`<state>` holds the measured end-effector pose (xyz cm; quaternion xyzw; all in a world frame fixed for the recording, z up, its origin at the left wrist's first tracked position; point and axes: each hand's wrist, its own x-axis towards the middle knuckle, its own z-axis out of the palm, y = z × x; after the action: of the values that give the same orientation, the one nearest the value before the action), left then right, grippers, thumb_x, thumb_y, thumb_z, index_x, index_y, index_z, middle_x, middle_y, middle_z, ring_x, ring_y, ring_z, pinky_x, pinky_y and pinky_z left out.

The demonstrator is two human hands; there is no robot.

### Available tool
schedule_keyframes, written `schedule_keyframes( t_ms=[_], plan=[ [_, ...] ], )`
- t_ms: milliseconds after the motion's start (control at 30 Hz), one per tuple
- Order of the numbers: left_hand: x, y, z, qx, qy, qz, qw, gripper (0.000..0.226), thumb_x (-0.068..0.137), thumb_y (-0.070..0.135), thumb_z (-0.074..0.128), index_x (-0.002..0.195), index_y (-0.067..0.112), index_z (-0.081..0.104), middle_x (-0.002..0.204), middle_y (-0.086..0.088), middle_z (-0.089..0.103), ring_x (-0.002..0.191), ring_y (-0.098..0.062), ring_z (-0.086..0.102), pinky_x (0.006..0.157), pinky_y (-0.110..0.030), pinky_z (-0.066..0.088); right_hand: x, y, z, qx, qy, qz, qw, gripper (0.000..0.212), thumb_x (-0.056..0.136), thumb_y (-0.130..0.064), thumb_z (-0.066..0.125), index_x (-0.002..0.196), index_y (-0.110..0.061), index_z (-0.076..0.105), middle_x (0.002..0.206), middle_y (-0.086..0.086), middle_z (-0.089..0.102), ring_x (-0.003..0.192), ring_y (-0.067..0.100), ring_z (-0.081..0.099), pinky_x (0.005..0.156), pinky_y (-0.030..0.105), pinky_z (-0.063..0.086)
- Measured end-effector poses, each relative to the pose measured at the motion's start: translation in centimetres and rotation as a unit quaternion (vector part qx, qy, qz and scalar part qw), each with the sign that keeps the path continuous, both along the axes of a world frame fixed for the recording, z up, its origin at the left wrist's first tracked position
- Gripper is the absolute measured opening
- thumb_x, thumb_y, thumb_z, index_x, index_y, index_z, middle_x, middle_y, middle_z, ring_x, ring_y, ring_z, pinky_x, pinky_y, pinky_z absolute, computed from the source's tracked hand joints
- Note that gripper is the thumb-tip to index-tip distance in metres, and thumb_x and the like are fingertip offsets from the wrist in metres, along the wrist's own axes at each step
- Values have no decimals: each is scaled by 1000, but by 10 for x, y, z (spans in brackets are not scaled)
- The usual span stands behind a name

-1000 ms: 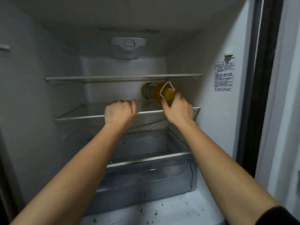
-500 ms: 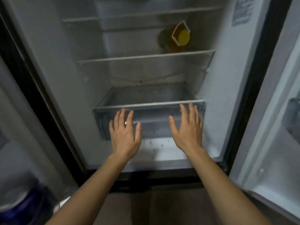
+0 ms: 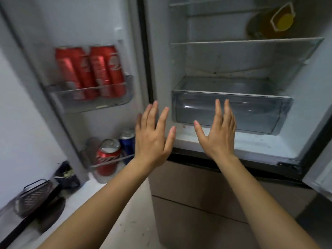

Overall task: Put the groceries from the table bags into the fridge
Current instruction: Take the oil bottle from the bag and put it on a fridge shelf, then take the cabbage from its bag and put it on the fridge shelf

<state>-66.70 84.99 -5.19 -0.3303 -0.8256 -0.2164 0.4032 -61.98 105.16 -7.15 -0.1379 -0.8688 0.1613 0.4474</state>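
Note:
The fridge stands open in front of me. A bottle of orange liquid with a yellow cap [image 3: 271, 24] lies on its side on a glass shelf [image 3: 246, 41] at the upper right. My left hand [image 3: 153, 133] and my right hand [image 3: 218, 132] are both held out flat, fingers spread, holding nothing, in front of the fridge's lower edge. A clear crisper drawer [image 3: 231, 110] sits just beyond my right hand. The left door holds two red cans [image 3: 89, 71] on its upper rack, and a red can [image 3: 107, 157] and a blue can [image 3: 128, 142] on the lower rack.
Below the fridge compartment are brown drawer fronts [image 3: 188, 186]. A dark wire basket [image 3: 34, 196] sits on the pale floor at the lower left, next to the open left door [image 3: 80, 24]. The right door's edge [image 3: 321, 180] shows at the far right.
My right hand let go of the bottle, which stays on the shelf. Both hands drew back out of the fridge and opened. My view swung left and down, showing the left door's cans.

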Motion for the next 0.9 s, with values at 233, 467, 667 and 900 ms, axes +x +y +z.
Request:
schedule_keyframes(
  t_ms=[233, 467, 667, 900],
  plan=[
    [65, -233, -16, 34, 67, 52, 996, 51, 99, 37, 43, 142, 10, 47, 154, -22, 36, 143, -38, 34, 109, -58, 32, 16, -203, -11, -9, 126, 91, 988, 77, 97, -48, 54, 156, -9, 22, 162, 26, 13, 149, 39, 22, 119, 54, 25],
    [138, -538, -66, -39, -86, 331, 939, 64, 99, 48, 34, 150, 10, 36, 162, -19, 18, 149, -38, 17, 117, -60, 18, 24, -464, -45, 57, 64, 261, 962, 76, 93, -43, 59, 154, -14, 25, 161, 22, 12, 150, 40, 20, 117, 57, 26],
    [209, -705, -73, -17, -145, 478, 866, 63, 98, 46, 30, 146, 6, 40, 158, -24, 25, 145, -42, 23, 114, -61, 21, 29, -649, -80, 70, -34, 391, 917, 73, 92, -43, 61, 152, -16, 29, 159, 21, 21, 148, 39, 24, 116, 57, 27],
    [207, -811, -111, -8, -204, 540, 816, 66, 100, 50, 27, 151, 10, 35, 161, -20, 22, 147, -37, 22, 116, -57, 19, 6, -787, -124, 93, -111, 457, 877, 73, 93, -46, 57, 153, -19, 25, 157, 18, 26, 144, 35, 29, 119, 54, 27]
  ],
)
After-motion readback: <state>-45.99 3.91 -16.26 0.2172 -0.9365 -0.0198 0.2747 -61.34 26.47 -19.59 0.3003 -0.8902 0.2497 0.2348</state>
